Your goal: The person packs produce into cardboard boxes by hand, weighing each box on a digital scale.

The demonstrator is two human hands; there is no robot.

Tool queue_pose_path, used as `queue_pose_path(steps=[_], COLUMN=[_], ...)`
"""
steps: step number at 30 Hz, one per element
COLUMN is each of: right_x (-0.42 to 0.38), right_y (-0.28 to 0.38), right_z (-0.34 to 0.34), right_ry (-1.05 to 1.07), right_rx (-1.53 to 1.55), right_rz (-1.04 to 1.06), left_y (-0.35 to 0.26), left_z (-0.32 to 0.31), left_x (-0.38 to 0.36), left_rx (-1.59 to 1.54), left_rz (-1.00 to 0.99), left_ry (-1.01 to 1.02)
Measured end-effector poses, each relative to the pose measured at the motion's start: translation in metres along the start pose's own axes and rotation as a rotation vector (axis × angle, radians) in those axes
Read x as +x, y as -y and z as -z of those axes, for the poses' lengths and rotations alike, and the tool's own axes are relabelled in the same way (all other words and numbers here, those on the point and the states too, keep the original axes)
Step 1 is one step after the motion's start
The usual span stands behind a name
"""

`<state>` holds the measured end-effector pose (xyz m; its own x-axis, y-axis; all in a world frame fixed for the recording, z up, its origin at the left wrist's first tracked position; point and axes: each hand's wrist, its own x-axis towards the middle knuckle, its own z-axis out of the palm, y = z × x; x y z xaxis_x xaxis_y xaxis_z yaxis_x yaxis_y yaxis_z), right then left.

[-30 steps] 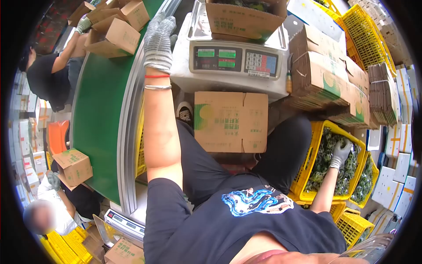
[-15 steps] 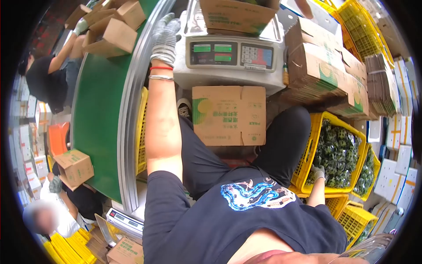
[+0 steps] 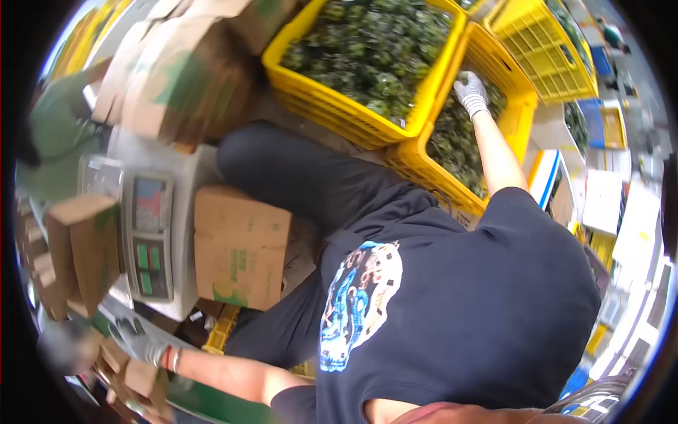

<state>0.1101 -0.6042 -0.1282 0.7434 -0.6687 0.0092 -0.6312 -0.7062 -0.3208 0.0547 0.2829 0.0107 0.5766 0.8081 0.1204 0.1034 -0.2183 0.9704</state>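
My left hand (image 3: 138, 343), in a grey glove, reaches to the lower left beside the scale (image 3: 148, 237), its fingers apart and nothing in them. My right hand (image 3: 472, 93), gloved too, is over the dark green produce in clear wrapping (image 3: 459, 145) inside a yellow crate (image 3: 522, 127). Its fingers are partly spread, with nothing visible in them. A second yellow crate (image 3: 332, 113), full of the same produce, stands beside it. On the scale's far side is an open cardboard box (image 3: 85, 247). Another cardboard box (image 3: 244, 247) stands between my legs.
Stacked flattened cartons (image 3: 169, 78) are at the upper left, blurred. A green conveyor (image 3: 219, 403) runs along the bottom left, near more boxes (image 3: 141, 378). Another yellow crate (image 3: 547, 53) is at the upper right, with white boxes (image 3: 604, 201) below. A person (image 3: 67, 346) is at the left edge.
The view has turned sharply toward the yellow crates on my right. My right hand has moved from the front crate to the one beside it. My left hand remains near the scale.
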Motion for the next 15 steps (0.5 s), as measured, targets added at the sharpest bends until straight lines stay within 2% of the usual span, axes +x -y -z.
queue_pose_path(steps=[1, 2, 3, 4, 5, 6, 7, 8, 11, 12, 14, 15], right_x=[-0.005, -0.003, -0.029, -0.053, -0.090, -0.094, -0.119, -0.102, -0.094, -0.091, -0.079, -0.086], right_y=[-0.025, -0.058, -0.063, -0.042, -0.042, -0.054, 0.002, -0.024, -0.025, -0.027, -0.051, -0.035], right_z=[0.008, -0.002, -0.005, 0.007, -0.025, -0.068, -0.045, -0.099, -0.112, -0.104, -0.079, -0.036], right_ry=[0.043, 0.200, 0.439, 0.704, 0.738, 0.766, 0.686, 0.582, 0.637, 0.687, 0.536, 0.578], right_rx=[-0.023, -0.132, -0.240, -0.156, 0.075, 0.190, 0.412, 0.090, 0.257, 0.350, 0.338, 0.598], right_rz=[-0.069, -0.070, 0.044, 0.050, 0.131, 0.229, 0.154, 0.092, -0.010, -0.006, -0.115, -0.353], left_y=[0.011, 0.012, 0.010, 0.018, 0.028, 0.036, 0.031, 0.032, 0.034, 0.034, 0.032, 0.024], left_z=[0.006, 0.005, 0.021, 0.024, 0.025, 0.026, 0.020, 0.017, 0.011, 0.010, 0.010, 0.011], left_x=[0.006, 0.001, 0.013, 0.015, 0.019, 0.023, 0.022, 0.022, 0.018, 0.021, 0.019, 0.017], left_rx=[0.002, -0.010, -0.017, -0.048, -0.070, -0.094, -0.053, -0.022, -0.100, -0.106, -0.076, -0.037], left_rz=[-0.012, 0.020, 0.057, 0.071, 0.081, 0.097, 0.082, 0.072, 0.085, 0.077, 0.032, -0.003], left_ry=[0.013, -0.009, -0.035, -0.043, -0.046, -0.061, -0.031, -0.004, -0.053, -0.054, -0.053, -0.049])
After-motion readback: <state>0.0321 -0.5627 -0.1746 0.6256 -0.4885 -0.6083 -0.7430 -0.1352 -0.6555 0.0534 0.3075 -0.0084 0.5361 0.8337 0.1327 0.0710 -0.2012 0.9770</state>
